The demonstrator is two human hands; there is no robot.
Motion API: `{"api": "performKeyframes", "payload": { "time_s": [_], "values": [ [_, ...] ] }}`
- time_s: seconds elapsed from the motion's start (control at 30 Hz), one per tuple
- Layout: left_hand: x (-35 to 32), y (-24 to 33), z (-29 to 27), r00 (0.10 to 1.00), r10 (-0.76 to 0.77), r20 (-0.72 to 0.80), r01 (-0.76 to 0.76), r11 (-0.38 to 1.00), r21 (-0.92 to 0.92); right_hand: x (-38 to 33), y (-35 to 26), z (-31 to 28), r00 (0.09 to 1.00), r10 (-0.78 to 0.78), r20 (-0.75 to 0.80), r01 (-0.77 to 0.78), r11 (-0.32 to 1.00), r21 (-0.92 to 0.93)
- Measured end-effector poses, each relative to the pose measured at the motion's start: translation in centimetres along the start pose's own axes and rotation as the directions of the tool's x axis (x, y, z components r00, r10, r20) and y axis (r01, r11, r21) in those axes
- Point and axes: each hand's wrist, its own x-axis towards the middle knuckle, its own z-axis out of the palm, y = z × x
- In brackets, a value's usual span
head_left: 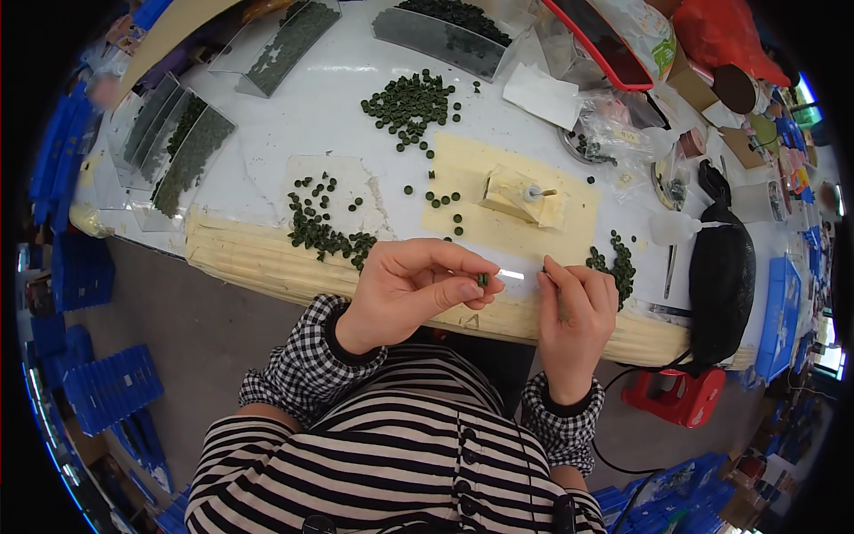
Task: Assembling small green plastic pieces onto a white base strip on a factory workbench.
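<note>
My left hand point(400, 289) pinches a small dark green piece point(483, 279) between thumb and forefinger, just over the table's near edge. To its right, my right hand point(578, 311) has thumb and forefinger pressed together; whatever is between them is too small and covered to name. The hands are apart. Left of my left hand lies a pile of small dark green pieces point(325, 238). Beside my right hand lies another pile of green pieces point(620, 267). Beyond both hands, a yellowish block point(511, 200) with a metal pin rests on a pale yellow sheet point(449, 169).
Round green pieces point(405, 109) are heaped farther back. Clear bins point(200, 156) with green pieces stand at the left. A white paper point(541, 94), a red-edged dark panel point(614, 53) and a black bag point(722, 276) occupy the right. Padded yellowish edging point(240, 254) lines the table front.
</note>
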Motion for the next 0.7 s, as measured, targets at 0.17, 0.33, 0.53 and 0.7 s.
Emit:
{"api": "performKeyframes", "payload": {
  "time_s": [0.17,0.33,0.53,0.7],
  "values": [
    [0.0,0.2,0.2,1.000,0.012,-0.025,-0.011,0.998,0.058,-0.1,0.6,-0.4,1.000,0.011,-0.012,-0.011,1.000,0.005],
    [0.9,1.2,-0.5,0.995,0.087,0.043,-0.090,0.659,0.747,-0.1,2.3,-1.8,0.991,0.104,-0.089,-0.106,0.994,-0.024],
    [0.7,1.4,-0.7,0.998,0.070,-0.009,-0.047,0.760,0.648,-0.6,4.5,-3.2,0.970,0.179,-0.165,-0.188,0.982,-0.036],
    [0.5,0.9,-0.1,0.997,0.031,-0.074,-0.004,0.939,0.343,-0.5,0.9,-3.0,0.983,0.155,-0.101,-0.124,0.956,0.265]
  ]
}}
